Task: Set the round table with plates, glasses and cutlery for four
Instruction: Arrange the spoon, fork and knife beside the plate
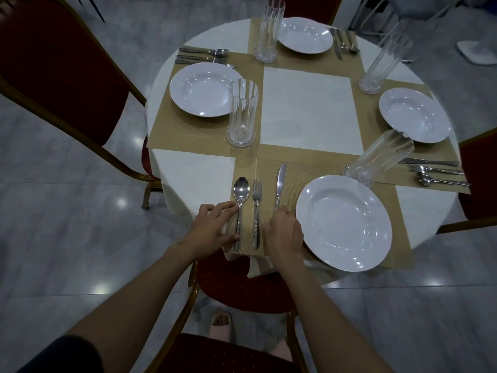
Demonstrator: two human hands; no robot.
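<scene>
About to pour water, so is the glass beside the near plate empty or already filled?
Empty. The glass stands clear from base to rim, with no liquid line visible inside.

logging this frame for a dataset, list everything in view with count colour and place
plates: four, white, one on each placemat
glasses: four, clear, one standing by each plate
placemats: four, tan, one per setting
tablecloth: one, white, over the round table
spoon: one, silver, leftmost at the near setting
fork: one, silver, between spoon and knife
knife: one, silver, left of the near plate
cutlery sets: three, silver, at the left, far and right settings
chairs: four, red with gold frames, one per side
floor: grey glossy tiles
foot: one, in a pale slipper, by the near chair
left hand: fingers touching the spoon handle
right hand: curled over the knife handle
</scene>
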